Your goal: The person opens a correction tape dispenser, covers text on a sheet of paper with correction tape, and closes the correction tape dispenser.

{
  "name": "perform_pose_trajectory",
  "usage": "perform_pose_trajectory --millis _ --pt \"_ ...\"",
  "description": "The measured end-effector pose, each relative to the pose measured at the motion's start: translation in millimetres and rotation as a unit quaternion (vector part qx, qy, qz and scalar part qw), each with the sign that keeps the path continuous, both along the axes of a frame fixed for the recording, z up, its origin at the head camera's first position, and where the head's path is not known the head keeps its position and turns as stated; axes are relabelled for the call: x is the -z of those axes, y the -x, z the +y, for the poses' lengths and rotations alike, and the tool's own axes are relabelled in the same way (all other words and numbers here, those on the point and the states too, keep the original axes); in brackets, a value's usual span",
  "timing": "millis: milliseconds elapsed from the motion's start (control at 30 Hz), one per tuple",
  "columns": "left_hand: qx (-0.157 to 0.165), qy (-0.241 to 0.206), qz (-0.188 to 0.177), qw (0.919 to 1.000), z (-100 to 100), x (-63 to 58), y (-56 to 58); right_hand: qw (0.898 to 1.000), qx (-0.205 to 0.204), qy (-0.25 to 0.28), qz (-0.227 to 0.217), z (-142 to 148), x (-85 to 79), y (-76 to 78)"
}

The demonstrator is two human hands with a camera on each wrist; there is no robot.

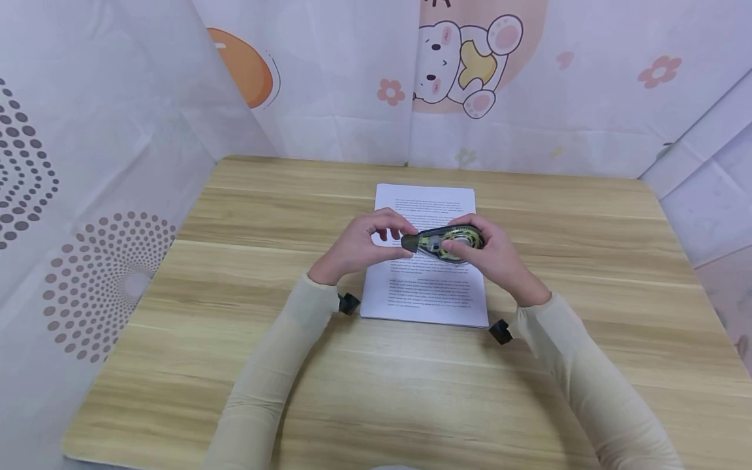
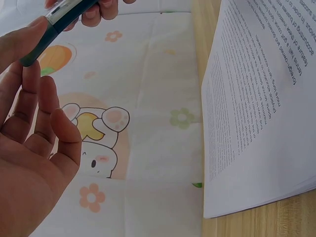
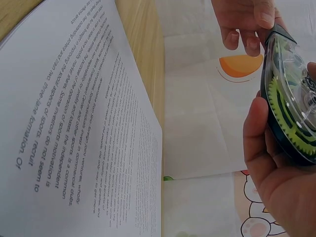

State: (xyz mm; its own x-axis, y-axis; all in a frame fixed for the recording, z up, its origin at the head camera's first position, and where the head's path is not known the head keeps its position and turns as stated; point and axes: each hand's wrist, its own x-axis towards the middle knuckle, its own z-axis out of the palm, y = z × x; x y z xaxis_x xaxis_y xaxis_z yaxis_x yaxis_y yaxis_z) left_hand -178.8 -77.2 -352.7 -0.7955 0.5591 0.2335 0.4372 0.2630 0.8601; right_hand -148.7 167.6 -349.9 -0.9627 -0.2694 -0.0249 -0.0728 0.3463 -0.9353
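A correction tape dispenser (image 1: 431,245) with a dark rim, a clear window and green gear wheels is held above printed paper. My right hand (image 1: 490,254) grips its rounded body, thumb over the window and fingers behind. At the narrow end, my left hand (image 1: 370,241) pinches the dark cap (image 1: 409,243) between thumb and fingertip, its other fingers loosely bent. In the right wrist view the green gear (image 3: 286,113) shows through the clear case. The left wrist view shows the dark cap end (image 2: 39,47) between thumb and fingertip.
Under the hands lies a stack of printed sheets (image 1: 423,300) on the wood-grain table (image 1: 235,339). Patterned curtains (image 1: 329,78) hang behind the table's back edge and at both sides. A small black wrist mount (image 1: 348,303) sits at the left cuff, another (image 1: 501,331) at the right.
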Motion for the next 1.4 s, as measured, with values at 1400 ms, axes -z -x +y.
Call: perform_pose_trajectory --millis 1400 --pt "0.000 0.003 0.010 0.9999 0.6 -1.3 -0.8 1.000 -0.005 -0.008 0.001 -1.1 -1.7 -2.3"
